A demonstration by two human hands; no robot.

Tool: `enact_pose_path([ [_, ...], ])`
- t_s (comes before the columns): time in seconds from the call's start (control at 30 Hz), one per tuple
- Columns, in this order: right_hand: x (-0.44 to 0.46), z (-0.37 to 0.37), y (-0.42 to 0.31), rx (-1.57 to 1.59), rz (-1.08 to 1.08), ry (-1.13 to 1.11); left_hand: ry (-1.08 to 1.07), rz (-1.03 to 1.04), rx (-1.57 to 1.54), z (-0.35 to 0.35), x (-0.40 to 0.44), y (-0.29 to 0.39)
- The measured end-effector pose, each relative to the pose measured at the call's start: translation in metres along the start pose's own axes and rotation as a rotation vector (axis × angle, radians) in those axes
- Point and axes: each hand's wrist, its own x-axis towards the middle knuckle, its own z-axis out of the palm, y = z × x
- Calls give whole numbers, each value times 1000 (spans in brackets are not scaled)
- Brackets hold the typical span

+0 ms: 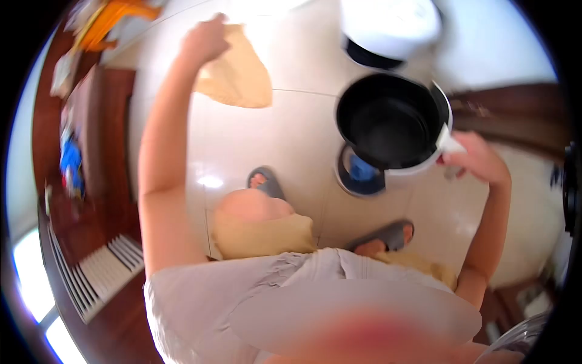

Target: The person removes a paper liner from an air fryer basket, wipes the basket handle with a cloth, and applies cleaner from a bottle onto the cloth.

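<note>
At the upper left, my left hand (208,40) is closed on a tan cloth (238,71), which hangs down from the fingers. On the right, my right hand (480,159) grips the white handle of a round container (388,124) with a deep black inside and a white outer edge. The container is tilted so that its inside faces me. Part of a round dark base (350,176) with something blue in it shows below and behind the container.
A white rounded appliance (391,27) stands beyond the container. Dark wooden furniture (115,121) lines the left side, with an orange stool (112,23) at the upper left. My sandalled feet are on the tiled floor (303,136). A striped mat (100,276) lies lower left.
</note>
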Motion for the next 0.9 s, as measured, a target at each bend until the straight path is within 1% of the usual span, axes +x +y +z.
enact_pose_path([
  [0.03,1,4,-4,66,-18,19,-1,-10,-27,-3,-13,-24],
  [0.1,9,5,-29,-1,-2,-6,85,-151,-184,-2,-41,-46],
  [0.13,12,2,-40,-29,-15,-31,92,-161,-176,1,-53,-61],
  [0.17,11,1,-48,-43,-5,-39,191,-172,-354,7,-64,-77],
  [0.2,14,1,-50,-40,-52,-73,280,-159,-541,6,-69,-82],
  [0.23,15,3,-49,-27,-89,-95,230,-295,-665,-15,-81,-71],
  [0.27,21,7,-53,-49,-93,-98,255,-323,-793,-13,-86,-65],
  [0.33,21,8,-63,-78,-115,-97,375,-281,-988,-23,-83,-61],
  [0.37,22,9,-65,-91,-123,-103,358,-261,-1173,-26,-76,-62],
  [0.43,20,12,-64,-86,-101,-66,395,-264,-1380,-34,-58,-49],
  [0.47,20,13,-61,-81,-112,-52,380,-251,-1385,-38,-49,-40],
  [0.53,13,14,-57,-61,-101,-32,382,-231,-1713,-45,-28,-17],
  [0.57,9,15,-54,-50,-98,-21,370,-220,-1714,-45,-18,-6],
  [0.63,3,12,-46,-45,-60,-30,308,-174,-1895,-46,4,16],
  [0.7,-1,9,-39,-44,-27,-46,279,-174,-1909,-45,26,41],
  [0.77,0,8,-32,-69,-6,-32,210,-205,-2042,-37,48,65],
  [0.83,-6,10,-32,-59,-31,-8,137,-201,-2075,-40,64,95],
  [0.9,-10,10,-29,-47,-56,17,123,-253,-2096,-43,79,129],
])
